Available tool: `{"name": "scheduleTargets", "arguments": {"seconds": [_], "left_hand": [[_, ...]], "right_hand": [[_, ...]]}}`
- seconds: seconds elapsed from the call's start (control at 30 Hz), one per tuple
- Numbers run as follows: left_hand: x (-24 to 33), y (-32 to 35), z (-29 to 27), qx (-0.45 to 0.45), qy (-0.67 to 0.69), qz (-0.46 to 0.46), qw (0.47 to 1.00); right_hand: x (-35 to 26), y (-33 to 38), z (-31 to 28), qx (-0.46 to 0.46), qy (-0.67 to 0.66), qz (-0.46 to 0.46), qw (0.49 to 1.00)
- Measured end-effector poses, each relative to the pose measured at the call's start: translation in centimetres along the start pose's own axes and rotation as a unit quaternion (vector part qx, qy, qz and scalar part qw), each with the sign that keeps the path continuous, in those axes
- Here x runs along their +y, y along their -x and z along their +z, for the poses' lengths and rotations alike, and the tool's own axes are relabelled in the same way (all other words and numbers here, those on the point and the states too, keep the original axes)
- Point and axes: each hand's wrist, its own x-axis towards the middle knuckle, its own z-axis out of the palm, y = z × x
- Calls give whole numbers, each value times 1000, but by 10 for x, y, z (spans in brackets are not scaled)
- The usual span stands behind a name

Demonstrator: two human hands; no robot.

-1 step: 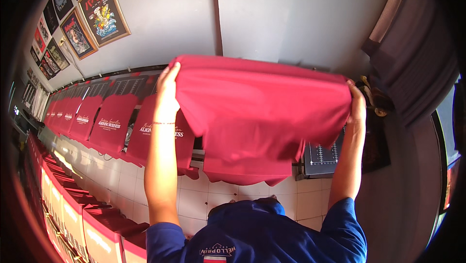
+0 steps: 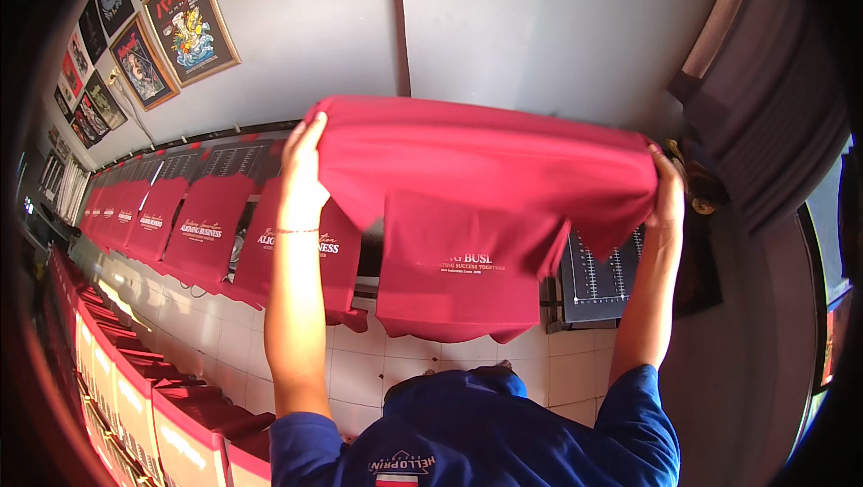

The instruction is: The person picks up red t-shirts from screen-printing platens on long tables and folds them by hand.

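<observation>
A dark red T-shirt [image 2: 485, 150] is stretched wide in the air between my hands, its lower part sagging in folds. My left hand [image 2: 303, 172] grips its left end, thumb on top, and my right hand [image 2: 666, 188] grips the right end. Below it, red shirt fabric with white print [image 2: 458, 298] lies flat over a board, its upper part covered by the raised cloth. Whether this is the same garment I cannot tell. Beside my left forearm, another printed red shirt [image 2: 261, 258] covers a board.
A row of boards with printed red shirts [image 2: 200, 226] runs off to the left. A dark board with white grid marks [image 2: 598, 285] is by my right forearm. Another row of red-covered boards [image 2: 193, 433] stands lower left. A dark curtain [image 2: 764, 118] hangs at right; framed prints [image 2: 191, 19] hang on the wall.
Both hands have raised the shirt slightly and spread it a little wider. White print on the fabric beneath has come into sight.
</observation>
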Motion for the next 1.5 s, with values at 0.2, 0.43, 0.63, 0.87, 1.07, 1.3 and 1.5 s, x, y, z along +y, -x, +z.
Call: {"name": "scheduleTargets", "arguments": {"seconds": [0.2, 0.43, 0.63, 0.87, 1.07, 1.3, 1.5], "left_hand": [[3, 78, -30, -44, 7, -23, 999], [-148, 182, -168, -16, -84, -161, 983], [-235, 254, -256, -15, -200, -275, 940], [-276, 244, -283, -163, -432, -357, 812], [-287, 157, -192, -72, -420, -201, 882], [-247, 209, -261, -111, 113, -568, 807], [-159, 130, -202, -109, 47, -347, 930]], "right_hand": [[-6, 67, 0, -7, 61, 29, 998], [159, 159, -107, 91, 155, 227, 957], [244, 241, -165, 107, 139, 281, 944], [263, 235, -194, 55, 534, 288, 793], [321, 166, -180, 58, 400, 166, 900], [287, 214, -201, -57, -48, 439, 896], [213, 142, -138, 15, 98, 171, 980]]}}
